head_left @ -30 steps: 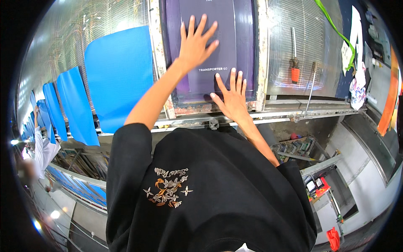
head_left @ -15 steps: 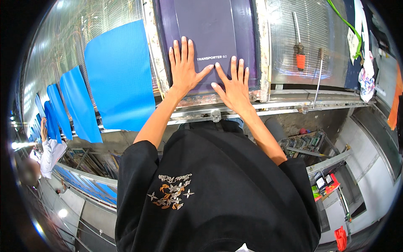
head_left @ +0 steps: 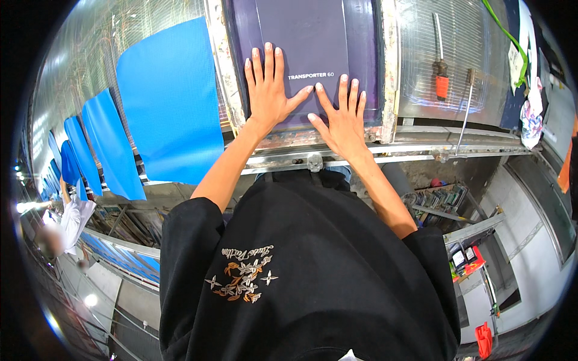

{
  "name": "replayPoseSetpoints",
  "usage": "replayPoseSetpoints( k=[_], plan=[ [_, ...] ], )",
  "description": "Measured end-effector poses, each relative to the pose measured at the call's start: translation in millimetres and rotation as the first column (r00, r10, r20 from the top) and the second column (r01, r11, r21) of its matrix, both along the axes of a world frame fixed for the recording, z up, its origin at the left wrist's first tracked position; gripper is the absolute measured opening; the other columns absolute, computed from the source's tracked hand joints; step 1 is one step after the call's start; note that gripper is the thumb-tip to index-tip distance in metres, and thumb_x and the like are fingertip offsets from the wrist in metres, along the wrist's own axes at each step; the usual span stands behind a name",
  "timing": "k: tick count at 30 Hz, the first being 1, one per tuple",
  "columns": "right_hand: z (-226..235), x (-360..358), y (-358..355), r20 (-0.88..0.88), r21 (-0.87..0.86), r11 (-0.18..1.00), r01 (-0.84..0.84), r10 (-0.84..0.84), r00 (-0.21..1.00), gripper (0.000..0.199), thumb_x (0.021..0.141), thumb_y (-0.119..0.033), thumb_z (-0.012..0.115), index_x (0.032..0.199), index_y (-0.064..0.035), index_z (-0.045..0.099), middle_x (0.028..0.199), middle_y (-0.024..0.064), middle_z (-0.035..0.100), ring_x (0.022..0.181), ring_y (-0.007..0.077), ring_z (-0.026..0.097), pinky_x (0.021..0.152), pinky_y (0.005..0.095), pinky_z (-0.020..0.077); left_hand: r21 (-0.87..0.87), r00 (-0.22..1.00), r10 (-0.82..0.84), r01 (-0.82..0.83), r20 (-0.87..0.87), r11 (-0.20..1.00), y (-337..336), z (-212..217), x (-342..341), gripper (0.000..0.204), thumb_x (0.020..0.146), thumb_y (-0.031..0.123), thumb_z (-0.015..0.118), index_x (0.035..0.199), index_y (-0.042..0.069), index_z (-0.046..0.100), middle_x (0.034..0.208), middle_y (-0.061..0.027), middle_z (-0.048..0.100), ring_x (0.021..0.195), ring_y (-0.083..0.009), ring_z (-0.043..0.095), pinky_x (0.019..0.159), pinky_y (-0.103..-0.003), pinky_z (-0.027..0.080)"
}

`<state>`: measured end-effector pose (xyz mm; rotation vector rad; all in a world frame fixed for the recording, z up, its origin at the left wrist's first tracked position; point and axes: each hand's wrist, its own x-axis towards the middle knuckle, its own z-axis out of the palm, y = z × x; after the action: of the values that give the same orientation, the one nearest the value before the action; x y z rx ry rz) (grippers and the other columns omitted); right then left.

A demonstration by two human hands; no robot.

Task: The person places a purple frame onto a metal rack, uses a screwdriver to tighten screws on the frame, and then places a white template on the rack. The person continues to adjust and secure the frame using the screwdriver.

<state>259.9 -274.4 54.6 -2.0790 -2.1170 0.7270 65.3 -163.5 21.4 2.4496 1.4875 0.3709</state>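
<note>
Both my hands lie flat on a dark purple-grey sheet [head_left: 304, 36] with a line of white print across it. My left hand [head_left: 266, 96] is open, its fingers spread and pointing away from me. To its right, my right hand [head_left: 345, 123] rests open too, with the thumbs angled inward and the hands apart. Around the sheet runs a worn, paint-stained frame [head_left: 390, 66] with a dark purple inner border. Neither hand grips anything. The far end of the sheet runs out of view.
Several blue textured sheets [head_left: 171, 102] lie along the table on the left, where another person [head_left: 69, 222] reaches in. On the right are a screwdriver [head_left: 441, 87] with a red-black handle and a thin metal rod [head_left: 465, 114]. A metal rail [head_left: 271, 161] edges the table.
The framed sheet and the tools sit slightly farther right and higher in the picture. My hands stay flat on the sheet, in nearly the same pose.
</note>
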Motion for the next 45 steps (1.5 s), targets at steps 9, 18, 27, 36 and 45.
replayPoseSetpoints(
  k=[9,18,27,36,45],
  plan=[
    [-1.5,-0.8,-1.8,0.003,0.009,1.000,-0.005,0.005,1.000,0.074,0.108,-0.059,0.054,0.172,-0.0258,0.038,0.178,0.0334,0.011,0.164,0.0560,0.008,0.129,0.0719,0.0099,0.017,1.000,0.011,-0.011,0.007,1.000,-2.9,-1.8,-0.2,0.110,0.094,0.072,0.067,0.164,-0.007,0.039,0.174,-0.0306,0.029,0.161,-0.0526,0.023,0.131,-0.064,0.013],
    [24.0,14.0,11.7,-0.235,0.074,0.980,0.187,-0.165,0.958,0.065,0.102,-0.044,0.070,0.156,-0.0098,0.057,0.166,0.0271,0.042,0.156,0.0465,0.037,0.126,0.0579,0.0302,-0.202,0.977,0.122,-0.086,0.173,0.976,6.3,12.5,-15.1,0.091,0.094,0.052,0.079,0.161,0.000,0.047,0.171,-0.0237,0.042,0.161,-0.0438,0.032,0.133,-0.053,0.022],
    [24.6,91.3,-8.0,-0.175,0.258,0.795,0.549,-0.520,0.836,0.081,0.081,-0.034,0.091,0.144,-0.0006,0.053,0.127,0.0234,0.055,0.120,0.0419,0.055,0.106,0.0521,0.0455,-0.238,0.787,0.605,-0.568,0.123,0.788,-57.0,6.3,-95.0,0.101,0.084,0.047,0.091,0.161,-0.002,0.048,0.175,-0.0245,0.035,0.163,-0.0485,0.025,0.133,-0.059,0.019],
    [-5.0,117.0,-16.6,-0.333,0.111,0.775,0.622,-0.561,0.758,0.070,0.088,-0.025,0.084,0.144,0.0043,0.054,0.129,0.0255,0.061,0.124,0.0445,0.059,0.105,0.0533,0.0494,-0.436,0.605,0.665,-0.504,0.438,0.746,-53.5,39.6,-91.4,0.073,0.088,0.016,0.083,0.156,0.002,0.059,0.151,-0.0177,0.066,0.140,-0.0303,0.059,0.120,-0.044,0.042],
    [18.8,173.7,-27.5,-0.519,0.089,0.712,0.696,-0.564,0.642,0.065,0.090,-0.026,0.081,0.141,0.0090,0.062,0.125,0.0230,0.062,0.119,0.0399,0.061,0.109,0.0471,0.0469,-0.269,0.550,0.571,-0.534,0.610,0.801,-73.9,163.3,3.6,0.069,0.089,0.005,0.080,0.152,-0.008,0.058,0.131,-0.0152,0.076,0.111,-0.0147,0.069,0.100,-0.030,0.055]
  ],
)
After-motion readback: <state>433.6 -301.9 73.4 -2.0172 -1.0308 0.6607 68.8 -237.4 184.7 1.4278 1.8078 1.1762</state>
